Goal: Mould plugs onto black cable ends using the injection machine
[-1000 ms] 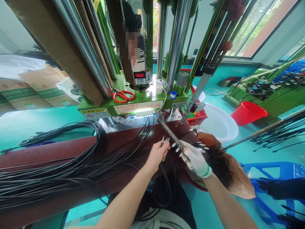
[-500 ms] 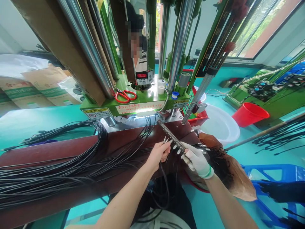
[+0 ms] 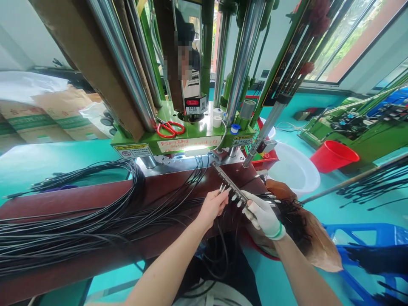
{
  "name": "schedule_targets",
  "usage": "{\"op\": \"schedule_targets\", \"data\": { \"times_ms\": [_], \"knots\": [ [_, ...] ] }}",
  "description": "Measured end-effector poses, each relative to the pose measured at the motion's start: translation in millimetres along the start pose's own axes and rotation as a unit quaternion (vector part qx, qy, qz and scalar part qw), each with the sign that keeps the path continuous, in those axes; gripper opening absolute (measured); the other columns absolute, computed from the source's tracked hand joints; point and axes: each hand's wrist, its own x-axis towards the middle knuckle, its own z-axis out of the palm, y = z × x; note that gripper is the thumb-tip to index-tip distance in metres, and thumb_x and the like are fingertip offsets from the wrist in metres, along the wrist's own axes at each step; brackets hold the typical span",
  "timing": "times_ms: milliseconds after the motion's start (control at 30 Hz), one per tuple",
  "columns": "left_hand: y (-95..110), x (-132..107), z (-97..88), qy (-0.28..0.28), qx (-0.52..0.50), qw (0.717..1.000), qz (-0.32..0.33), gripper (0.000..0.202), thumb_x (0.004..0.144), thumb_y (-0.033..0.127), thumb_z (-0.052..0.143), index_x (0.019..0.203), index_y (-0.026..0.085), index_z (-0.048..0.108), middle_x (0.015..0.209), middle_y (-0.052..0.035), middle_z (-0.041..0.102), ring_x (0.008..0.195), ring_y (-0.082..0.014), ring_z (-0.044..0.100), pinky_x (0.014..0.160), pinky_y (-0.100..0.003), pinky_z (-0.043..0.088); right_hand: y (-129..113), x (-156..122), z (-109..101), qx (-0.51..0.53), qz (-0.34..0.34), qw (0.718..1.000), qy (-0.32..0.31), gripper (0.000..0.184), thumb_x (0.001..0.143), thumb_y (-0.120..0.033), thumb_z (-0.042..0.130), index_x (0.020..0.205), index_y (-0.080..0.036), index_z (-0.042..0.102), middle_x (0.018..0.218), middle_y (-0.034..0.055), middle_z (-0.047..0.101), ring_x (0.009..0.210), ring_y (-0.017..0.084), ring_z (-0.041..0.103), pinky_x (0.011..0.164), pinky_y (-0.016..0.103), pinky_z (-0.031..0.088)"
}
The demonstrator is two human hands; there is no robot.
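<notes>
My bare left hand (image 3: 213,207) is closed round a few black cables (image 3: 222,238) whose metal-tipped ends (image 3: 222,187) poke up above the fingers. The cables hang below this hand toward my lap. My right hand (image 3: 263,216), in a white glove with a green cuff, grips the near end of a long narrow metal bar (image 3: 228,178). Small pale connector ends (image 3: 235,197) stick out along the bar's left edge, close beside my left fingertips. The bar slants up and away, its far end near the press bed. What lies under the gloved fingers is hidden.
A green press (image 3: 191,142) stands ahead, red-handled scissors (image 3: 170,129) on its plate. Black cable bundles (image 3: 95,225) cover the brown table (image 3: 95,191) leftward. On the right are a brown bag (image 3: 321,238), a white tub (image 3: 298,168), a red bucket (image 3: 334,156) and a blue stool (image 3: 376,231).
The camera view has shifted slightly, so the press appears a little further right. Both hands keep their grips and almost the same position at the metal bar.
</notes>
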Motion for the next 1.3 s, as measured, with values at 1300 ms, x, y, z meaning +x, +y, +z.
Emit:
{"op": "schedule_targets", "data": {
  "times_ms": [1300],
  "knots": [
    [12.1, 3.0, -20.2, 0.114, 0.130, 0.978, 0.118, 0.043, 0.079, 0.057, 0.037, 0.062, 0.018, 0.044, 0.049, 0.0051, 0.039, 0.040, -0.0063, 0.035, 0.039, -0.020, 0.025, -2.5, 3.7, -4.2, -0.027, 0.013, 1.000, -0.009, 0.061, 0.081, -0.045, 0.051, 0.127, -0.008, 0.042, 0.054, -0.0035, 0.039, 0.042, 0.006, 0.028, 0.032, 0.019, 0.015]
  ]
}}
